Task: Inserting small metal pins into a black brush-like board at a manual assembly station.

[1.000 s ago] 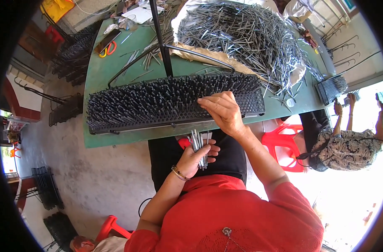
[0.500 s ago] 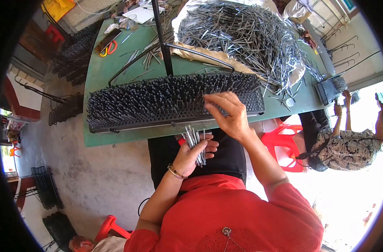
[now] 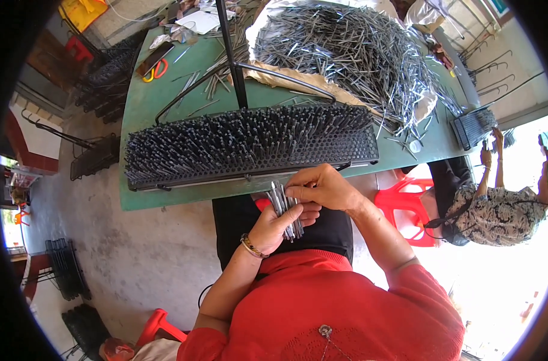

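Note:
My left hand (image 3: 273, 226) is closed round a bundle of thin grey metal rods (image 3: 278, 197), held upright just in front of the table edge. My right hand (image 3: 323, 191) is at the top of this bundle, its thumb and fingers pinched on the rods there. Beyond both hands lies a long black rack (image 3: 340, 144) with a perforated top. Similar rods (image 3: 208, 141) stand packed in its holes from the left across most of its length. Bare holes show toward its front right. How many rods my right fingers pinch is hidden.
A big heap of loose rods (image 3: 346, 48) lies on paper sheeting on the green table (image 3: 160, 102). Orange-handled scissors (image 3: 160, 68) and a phone (image 3: 156, 58) lie at the far left. A black metal frame (image 3: 240, 90) rises behind the rack. At right, another person (image 3: 496, 210) works beside a red stool (image 3: 406, 204).
My right hand has come down from above the rack's right part to the bundle, and its fingers have closed there. My left hand has stayed nearly in place.

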A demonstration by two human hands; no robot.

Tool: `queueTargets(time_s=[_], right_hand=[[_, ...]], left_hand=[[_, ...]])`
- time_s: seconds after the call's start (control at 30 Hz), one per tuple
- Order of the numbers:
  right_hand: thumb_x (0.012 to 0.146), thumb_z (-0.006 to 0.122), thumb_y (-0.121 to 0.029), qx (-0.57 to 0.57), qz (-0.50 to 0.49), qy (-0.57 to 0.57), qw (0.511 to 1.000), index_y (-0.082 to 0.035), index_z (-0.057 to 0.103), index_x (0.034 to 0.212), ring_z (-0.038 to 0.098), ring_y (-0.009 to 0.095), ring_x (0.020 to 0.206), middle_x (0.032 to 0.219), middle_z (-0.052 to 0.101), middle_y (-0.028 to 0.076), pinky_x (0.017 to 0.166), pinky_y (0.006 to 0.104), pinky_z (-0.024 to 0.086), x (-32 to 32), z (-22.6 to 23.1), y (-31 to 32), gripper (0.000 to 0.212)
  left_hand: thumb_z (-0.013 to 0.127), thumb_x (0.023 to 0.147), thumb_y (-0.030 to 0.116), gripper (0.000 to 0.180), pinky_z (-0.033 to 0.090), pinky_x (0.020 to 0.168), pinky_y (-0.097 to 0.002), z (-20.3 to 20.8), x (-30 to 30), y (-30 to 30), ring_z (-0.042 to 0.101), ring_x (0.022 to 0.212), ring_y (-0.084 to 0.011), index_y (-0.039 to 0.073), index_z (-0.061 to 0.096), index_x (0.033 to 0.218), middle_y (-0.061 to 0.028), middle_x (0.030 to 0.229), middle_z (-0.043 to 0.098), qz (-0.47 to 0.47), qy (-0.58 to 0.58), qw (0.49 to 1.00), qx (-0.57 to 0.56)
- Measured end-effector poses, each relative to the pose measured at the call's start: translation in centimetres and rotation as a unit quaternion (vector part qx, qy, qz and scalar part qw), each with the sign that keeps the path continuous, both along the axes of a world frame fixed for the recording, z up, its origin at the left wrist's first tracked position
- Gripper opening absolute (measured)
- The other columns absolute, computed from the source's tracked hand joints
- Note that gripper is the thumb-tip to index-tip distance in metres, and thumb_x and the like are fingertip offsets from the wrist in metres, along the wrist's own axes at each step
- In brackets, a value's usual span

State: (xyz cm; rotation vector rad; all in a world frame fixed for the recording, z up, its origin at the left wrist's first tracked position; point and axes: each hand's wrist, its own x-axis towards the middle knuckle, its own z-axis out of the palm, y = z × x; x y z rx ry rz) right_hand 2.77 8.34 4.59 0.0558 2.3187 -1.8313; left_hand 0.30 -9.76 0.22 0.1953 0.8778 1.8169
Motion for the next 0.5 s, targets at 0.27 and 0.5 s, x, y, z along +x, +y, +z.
queueTargets(time_s=[0.27, 0.5], right_hand=[[0.091, 0.062, -0.013, -0.018, -0.161, 0.081, 0.983, 0.004, 0.066, 0.098, 0.060, 0.007, 0.078, 0.084, 0.068, 0.007, 0.068, 0.0239, 0.049, -1.9, 2.1, -0.2, 0.019], [0.092, 0.060, -0.013, 0.114, -0.199, 0.211, 0.950, 0.001, 0.065, 0.105, 0.062, 0.009, 0.082, 0.089, 0.070, 0.007, 0.072, 0.0235, 0.049, -4.9, 1.4, 0.1, 0.020]], left_hand=[[0.051, 0.097, 0.024, 0.039, 0.050, 0.092, -0.0425, -0.2, -0.6, -0.5, 0.059, 0.109, -0.0280, -0.003, 0.047, 0.125, -0.0210, 0.120, 0.057, 0.060, -0.090, 0.994, 0.020], [0.053, 0.095, 0.022, 0.036, 0.054, 0.086, -0.0402, -1.0, -0.4, -0.8, 0.063, 0.103, -0.0260, -0.001, 0.049, 0.123, -0.0200, 0.118, 0.060, 0.043, -0.064, 0.997, -0.020]])
